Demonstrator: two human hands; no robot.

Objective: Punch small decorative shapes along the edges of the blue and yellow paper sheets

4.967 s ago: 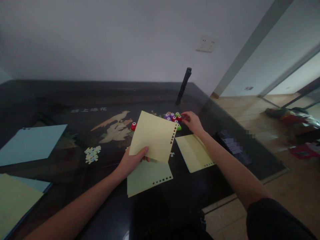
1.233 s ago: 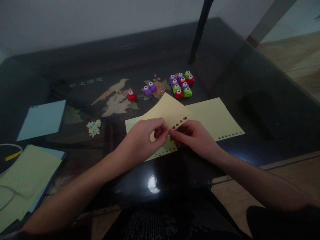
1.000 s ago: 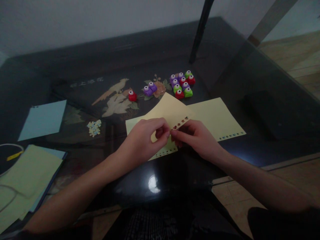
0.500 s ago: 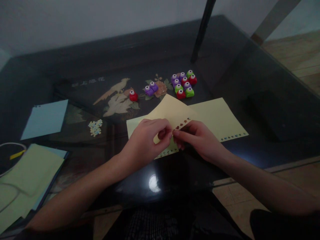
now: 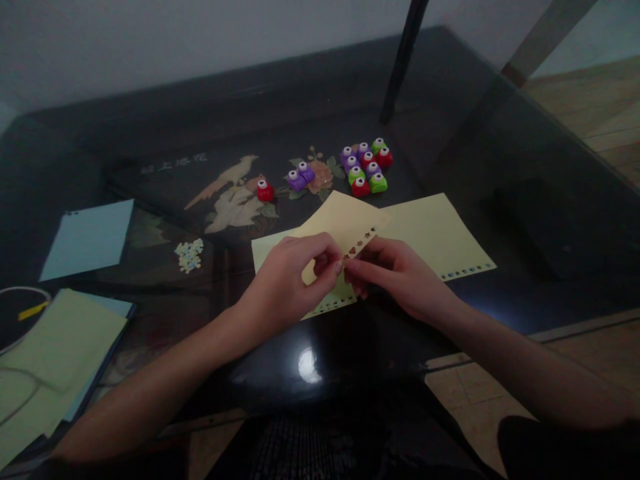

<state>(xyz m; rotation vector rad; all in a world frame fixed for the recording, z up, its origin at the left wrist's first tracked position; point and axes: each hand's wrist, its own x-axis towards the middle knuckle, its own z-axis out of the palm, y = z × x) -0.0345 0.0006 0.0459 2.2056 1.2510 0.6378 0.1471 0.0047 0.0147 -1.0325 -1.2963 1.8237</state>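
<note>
left hand (image 5: 295, 273), right hand (image 5: 397, 270) pinching yellow sheet (image 5: 345, 217) near table (image 5: 270, 370) front edge; likely working punched row (image 5: 361, 243), next needs steady grip.

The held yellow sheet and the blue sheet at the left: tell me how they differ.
Pose: the yellow sheet is held up at a tilt between the left hand and right hand; the blue sheet lies on the table.
Holes: the yellow sheet has a row of cut-out shapes along one edge; the blue sheet shows only a few small dark marks at one corner.
Shared: both look like plain paper.
</note>
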